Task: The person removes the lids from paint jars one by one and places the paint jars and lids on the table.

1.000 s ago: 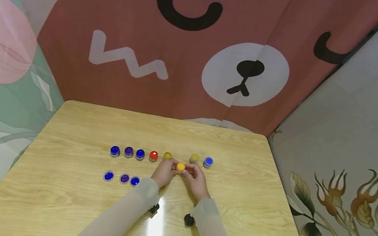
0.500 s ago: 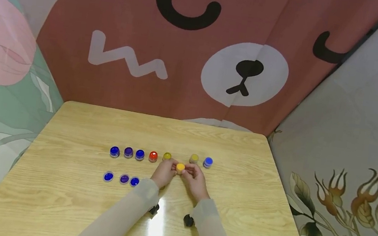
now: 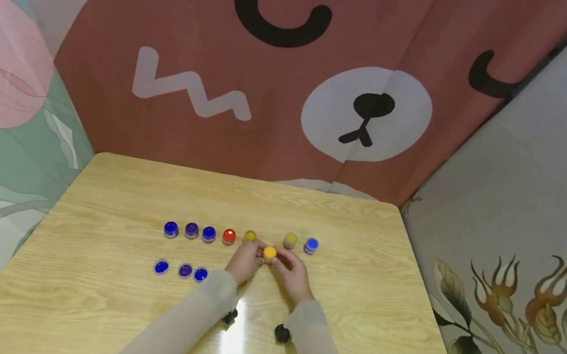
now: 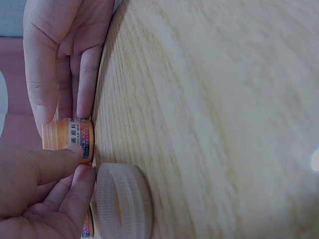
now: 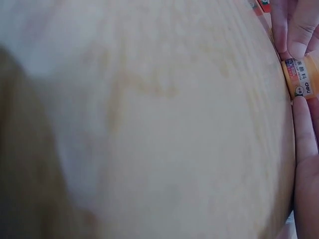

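In the head view, both hands meet at a small orange paint jar [image 3: 270,253] near the middle of the wooden table. My left hand [image 3: 245,262] pinches the jar between thumb and fingers from its left side. From the right, my right hand [image 3: 293,273] holds the same jar, its thumb at the ribbed lid in the left wrist view. The paint jar [image 4: 67,137] carries a printed label and stands upright. A translucent lid [image 4: 124,201] lies right beside the left fingers. Behind the left hand, a yellow paint jar [image 3: 250,236] is partly hidden.
Left of the hands runs a row of blue, purple and red paint jars [image 3: 229,236]. Three paint-stained lids [image 3: 185,270] lie before them. A pale yellow jar [image 3: 290,239] and a light blue jar [image 3: 311,245] stand at right. A patterned curtain [image 3: 187,128] hangs behind the table.
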Demonstrator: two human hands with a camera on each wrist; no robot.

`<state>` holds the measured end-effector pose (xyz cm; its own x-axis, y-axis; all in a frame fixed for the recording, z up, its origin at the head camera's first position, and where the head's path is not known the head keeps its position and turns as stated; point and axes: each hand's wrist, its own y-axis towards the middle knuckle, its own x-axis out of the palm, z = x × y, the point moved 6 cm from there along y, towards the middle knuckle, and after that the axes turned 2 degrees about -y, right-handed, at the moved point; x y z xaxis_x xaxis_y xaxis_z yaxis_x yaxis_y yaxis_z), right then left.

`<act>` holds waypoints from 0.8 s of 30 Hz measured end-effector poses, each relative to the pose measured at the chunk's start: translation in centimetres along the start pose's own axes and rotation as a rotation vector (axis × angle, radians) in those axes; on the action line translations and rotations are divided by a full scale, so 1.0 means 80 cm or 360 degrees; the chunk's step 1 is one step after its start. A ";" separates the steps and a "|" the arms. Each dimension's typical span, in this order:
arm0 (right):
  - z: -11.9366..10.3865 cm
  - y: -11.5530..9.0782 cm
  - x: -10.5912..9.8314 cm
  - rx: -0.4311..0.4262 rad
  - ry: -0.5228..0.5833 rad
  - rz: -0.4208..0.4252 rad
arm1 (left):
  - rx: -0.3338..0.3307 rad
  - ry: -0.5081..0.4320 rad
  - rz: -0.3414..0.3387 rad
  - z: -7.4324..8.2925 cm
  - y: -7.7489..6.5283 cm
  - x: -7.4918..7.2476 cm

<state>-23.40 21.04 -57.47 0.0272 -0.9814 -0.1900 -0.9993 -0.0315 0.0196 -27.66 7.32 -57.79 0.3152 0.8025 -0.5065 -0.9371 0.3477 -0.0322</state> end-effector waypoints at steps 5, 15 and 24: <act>0.002 -0.002 0.001 0.0026 0.0015 0.0026 | 0.0021 -0.0011 0.0013 -0.003 -0.002 0.001; 0.000 -0.002 0.001 0.0020 -0.0028 0.0074 | 0.0028 -0.0019 0.0012 -0.003 -0.002 0.001; -0.003 -0.002 0.002 -0.0039 -0.0020 0.0018 | 0.0036 -0.0003 0.0011 0.000 -0.001 0.001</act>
<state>-23.22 20.82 -57.25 0.0151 -0.9793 -0.2018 -0.9986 -0.0249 0.0459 -27.53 7.37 -57.86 0.3092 0.8057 -0.5052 -0.9355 0.3532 -0.0092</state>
